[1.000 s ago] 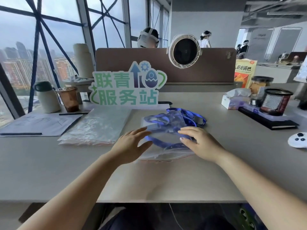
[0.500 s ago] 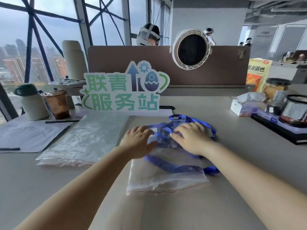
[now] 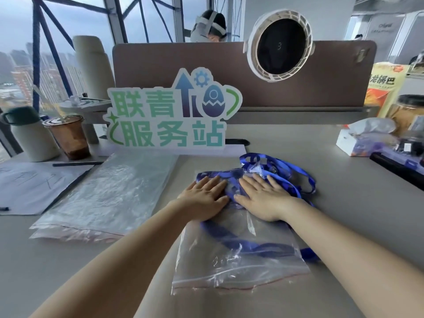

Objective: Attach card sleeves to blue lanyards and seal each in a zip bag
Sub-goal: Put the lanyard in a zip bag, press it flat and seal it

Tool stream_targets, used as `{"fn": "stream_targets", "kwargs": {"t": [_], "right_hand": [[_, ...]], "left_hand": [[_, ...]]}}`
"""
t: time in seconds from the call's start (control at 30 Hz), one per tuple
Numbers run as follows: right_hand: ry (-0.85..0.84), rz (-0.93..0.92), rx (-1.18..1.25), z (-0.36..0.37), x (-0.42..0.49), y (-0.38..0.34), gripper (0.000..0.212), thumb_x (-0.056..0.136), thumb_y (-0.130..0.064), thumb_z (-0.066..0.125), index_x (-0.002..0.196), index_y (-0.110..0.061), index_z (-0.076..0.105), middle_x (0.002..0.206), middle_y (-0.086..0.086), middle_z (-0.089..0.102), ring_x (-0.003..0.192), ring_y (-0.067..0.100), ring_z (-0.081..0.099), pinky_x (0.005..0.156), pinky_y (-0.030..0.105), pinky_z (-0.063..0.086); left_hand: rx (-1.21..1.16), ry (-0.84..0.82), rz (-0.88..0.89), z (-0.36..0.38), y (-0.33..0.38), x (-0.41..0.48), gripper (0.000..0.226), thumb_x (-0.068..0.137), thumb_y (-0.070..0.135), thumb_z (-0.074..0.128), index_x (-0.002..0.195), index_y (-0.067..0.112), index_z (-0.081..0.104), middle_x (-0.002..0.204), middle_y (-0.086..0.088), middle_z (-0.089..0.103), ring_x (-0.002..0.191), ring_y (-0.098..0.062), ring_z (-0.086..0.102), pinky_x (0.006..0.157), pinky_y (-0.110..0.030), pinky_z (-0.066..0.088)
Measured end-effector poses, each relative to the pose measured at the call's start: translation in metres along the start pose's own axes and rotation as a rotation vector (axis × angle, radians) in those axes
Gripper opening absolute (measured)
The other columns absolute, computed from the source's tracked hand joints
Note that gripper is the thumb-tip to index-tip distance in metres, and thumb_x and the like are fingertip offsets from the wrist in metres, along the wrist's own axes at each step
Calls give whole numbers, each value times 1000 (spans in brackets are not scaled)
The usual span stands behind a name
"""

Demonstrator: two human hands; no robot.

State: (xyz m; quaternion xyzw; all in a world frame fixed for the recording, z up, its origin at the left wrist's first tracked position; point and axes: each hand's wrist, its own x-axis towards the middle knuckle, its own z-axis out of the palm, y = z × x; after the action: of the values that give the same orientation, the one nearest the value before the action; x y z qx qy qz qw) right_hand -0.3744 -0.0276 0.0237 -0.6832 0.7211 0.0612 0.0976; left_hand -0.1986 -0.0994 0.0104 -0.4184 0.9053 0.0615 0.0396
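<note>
A clear zip bag (image 3: 238, 260) lies flat on the desk in front of me, its zip edge nearest me. Inside it a blue lanyard (image 3: 231, 239) is coiled. My left hand (image 3: 204, 197) and my right hand (image 3: 261, 198) lie side by side, palms down and fingers straight, pressing on the far half of the bag. Beyond my right hand a loose pile of blue lanyards (image 3: 289, 171) with a clear card sleeve (image 3: 258, 165) sits on the desk.
A stack of empty zip bags (image 3: 110, 196) lies to the left, beside papers (image 3: 29, 184) and a pen. A green sign (image 3: 169, 115) stands behind. A cup (image 3: 68, 136) and flask (image 3: 29, 134) are far left; a tissue box (image 3: 364, 138) and jars are at right.
Both hands have slid away from me along the bag, from its near part to its far half, and now press flat. The view has moved closer to the desk.
</note>
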Motion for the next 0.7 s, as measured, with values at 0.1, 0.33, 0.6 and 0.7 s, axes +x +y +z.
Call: {"fn": "stream_targets", "kwargs": {"t": [0.1,0.33,0.6,0.7], "right_hand": [[32,-11,-3,-7,0,-2,65,95,-56,15,151,-23,5,159,-6,-4,145,13,-12,115,43,-16],[247,-31,32,-25,11,-4,55,97,-44,20,149,-31,9,159,-9,-4,145,13,-11,115,44,-18],[26,6,18,-2,20,-2,58,98,-49,9,149,-29,-9,156,-8,-18,142,13,-21,115,39,-16],[7,4,15,-3,21,-1,58,97,-50,9,149,-29,-9,156,-8,-17,142,12,-21,115,38,-16]], "left_hand": [[-34,4,-10,-12,-2,3,62,92,59,31,148,40,12,158,11,8,146,-16,5,119,-39,7],[-136,196,-55,-19,1,13,57,94,44,39,147,34,21,158,3,9,144,-24,6,116,-40,13],[-58,37,-95,3,-2,22,56,98,49,12,150,33,-3,159,2,-6,146,-23,-8,117,-38,0],[-40,15,-98,2,-3,23,57,97,51,11,150,35,-3,159,4,-7,146,-22,-9,118,-37,-2]]}}
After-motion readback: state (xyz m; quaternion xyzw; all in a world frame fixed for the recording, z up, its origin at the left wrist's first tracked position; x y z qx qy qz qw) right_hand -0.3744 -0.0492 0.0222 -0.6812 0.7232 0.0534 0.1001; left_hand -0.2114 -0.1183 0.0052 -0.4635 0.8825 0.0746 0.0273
